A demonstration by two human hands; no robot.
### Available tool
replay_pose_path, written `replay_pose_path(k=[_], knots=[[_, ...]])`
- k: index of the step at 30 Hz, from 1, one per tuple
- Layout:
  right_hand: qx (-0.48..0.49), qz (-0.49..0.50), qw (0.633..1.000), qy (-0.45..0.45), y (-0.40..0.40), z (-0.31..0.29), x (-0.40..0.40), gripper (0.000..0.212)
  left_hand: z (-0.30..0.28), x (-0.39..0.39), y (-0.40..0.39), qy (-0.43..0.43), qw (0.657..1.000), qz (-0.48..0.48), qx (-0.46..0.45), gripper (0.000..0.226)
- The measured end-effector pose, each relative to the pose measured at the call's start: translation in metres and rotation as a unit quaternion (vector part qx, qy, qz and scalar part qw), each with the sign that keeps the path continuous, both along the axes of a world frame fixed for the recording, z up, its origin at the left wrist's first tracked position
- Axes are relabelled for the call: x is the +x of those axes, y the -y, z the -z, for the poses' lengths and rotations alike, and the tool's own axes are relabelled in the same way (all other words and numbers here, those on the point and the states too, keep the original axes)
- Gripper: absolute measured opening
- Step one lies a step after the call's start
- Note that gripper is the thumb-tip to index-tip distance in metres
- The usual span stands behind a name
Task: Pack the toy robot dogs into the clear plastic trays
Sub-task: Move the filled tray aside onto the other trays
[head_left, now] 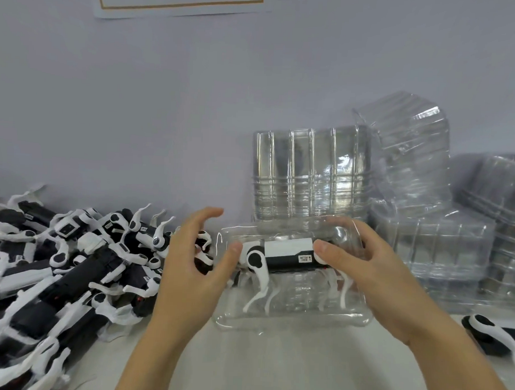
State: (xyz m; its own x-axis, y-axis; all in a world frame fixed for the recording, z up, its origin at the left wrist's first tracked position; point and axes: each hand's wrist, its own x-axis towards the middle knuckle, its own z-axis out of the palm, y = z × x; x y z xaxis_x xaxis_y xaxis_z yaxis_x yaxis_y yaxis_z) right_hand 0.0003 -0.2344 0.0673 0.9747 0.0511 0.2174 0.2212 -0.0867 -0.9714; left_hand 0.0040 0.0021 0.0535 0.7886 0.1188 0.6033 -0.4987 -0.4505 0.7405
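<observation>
Head view, looking down at the pale worktop [273,367].

Centre of frame: one black-and-white plastic toy robot dog [283,255] lies on its side in a clear moulded plastic tray [292,320], white legs pointing toward the lower edge of the frame. A small label on its black body faces me.

My left hand [189,268] is at the tray's left end. Thumb tip touches the dog's white end; the other fingers [203,219] are spread and lifted, gripping nothing.

My right hand [373,274] is at the tray's right end. Thumb presses on the dog's right end. The remaining fingers curl over the far right rim of the tray; the clear plastic blurs them, so I cannot tell how firmly they hold it.

Left of frame: a heap of black-and-white toy robot dogs [58,269], tangled, legs pointing every way, running to the lower left corner.

Behind the tray, centre right: a stack of clear ribbed plastic trays [311,173] standing on edge against the grey wall [137,103]. More stacks of clear trays [442,230] lean and pile toward the right edge.

Lower right edge: another black-and-white toy dog [488,331], partly cut off, lies on the worktop.

Top left: a white sheet with a gold border [181,2] on the wall.
</observation>
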Motion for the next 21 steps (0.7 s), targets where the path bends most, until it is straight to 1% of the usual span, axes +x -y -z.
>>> replay_pose_path(k=[2, 4, 7, 9, 11, 13, 15, 17, 19, 21], knots=[[-0.012, 0.024, 1.0, 0.011, -0.002, -0.001, 0.0, 0.064, -0.011, -0.006, 0.003, 0.047, 0.992, -0.001, 0.116, 0.047], [-0.029, 0.041, 0.999, 0.014, -0.004, 0.0, 0.0, 0.069, -0.019, -0.014, 0.01, 0.043, 0.979, 0.032, 0.197, 0.054], [-0.043, 0.048, 0.998, 0.006, -0.009, 0.001, 0.0, 0.076, -0.022, -0.022, 0.02, -0.023, 0.957, 0.09, 0.274, 0.081], [-0.044, 0.046, 0.998, -0.001, -0.011, 0.002, 0.001, 0.072, -0.02, -0.023, 0.022, -0.069, 0.937, 0.106, 0.324, 0.102], [-0.043, 0.052, 0.998, -0.01, -0.013, 0.002, 0.001, 0.062, -0.019, -0.022, 0.021, -0.102, 0.924, 0.111, 0.351, 0.114], [-0.032, 0.063, 0.997, -0.015, -0.014, 0.002, 0.002, 0.056, -0.018, -0.02, 0.022, -0.108, 0.917, 0.103, 0.37, 0.114], [-0.021, 0.071, 0.997, -0.016, -0.016, 0.0, 0.002, 0.056, -0.015, -0.019, 0.024, -0.087, 0.916, 0.085, 0.382, 0.104], [-0.021, 0.071, 0.997, -0.007, -0.018, -0.003, 0.001, 0.057, -0.013, -0.018, 0.025, -0.057, 0.922, 0.073, 0.376, 0.094], [-0.009, 0.063, 0.998, 0.004, -0.017, -0.007, -0.002, 0.053, -0.012, -0.016, 0.022, -0.02, 0.928, 0.062, 0.367, 0.087], [-0.002, 0.053, 0.998, 0.019, -0.014, -0.011, -0.003, 0.052, -0.012, -0.015, 0.019, 0.027, 0.94, 0.044, 0.337, 0.082]])
